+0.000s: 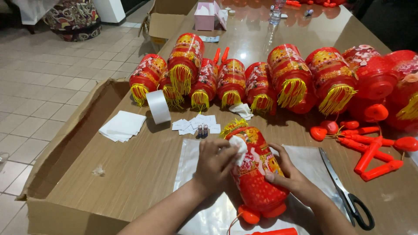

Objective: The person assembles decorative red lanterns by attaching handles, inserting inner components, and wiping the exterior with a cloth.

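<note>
Lying on its side at the 6 o'clock edge of the view, a red lantern (254, 174) with gold print rests on a clear plastic sheet (187, 161) on the wooden table (130, 169), its yellow tassel pointing to 12 o'clock and its orange knob to 6. The left hand (213, 163) sits at the lantern's 9 o'clock side, fingers curled narrowly and pinching a small white cloth (238, 146) against the lantern's upper part. The right hand (289, 174) lies at the lantern's 3 o'clock side, palm against the body, fingers spread loosely along it and steadying it. Scissors (348, 196) with black handles lie on the sheet at 3 o'clock from the right hand, well apart from it. Past the lantern at 12 o'clock stand two small batteries (202, 130) among scattered white paper slips (191, 124). A roll of white ribbon (158, 106) stands at 10 o'clock, and beside it at 9 o'clock lies a stack of white paper squares (123, 125). A row of similar lanterns (261, 82) runs across the table farther back. Loose orange plastic handles (370, 152) lie at 2 o'clock. A pink box (204, 16) sits far off at 12 o'clock, near a plastic bottle (276, 13)
</note>
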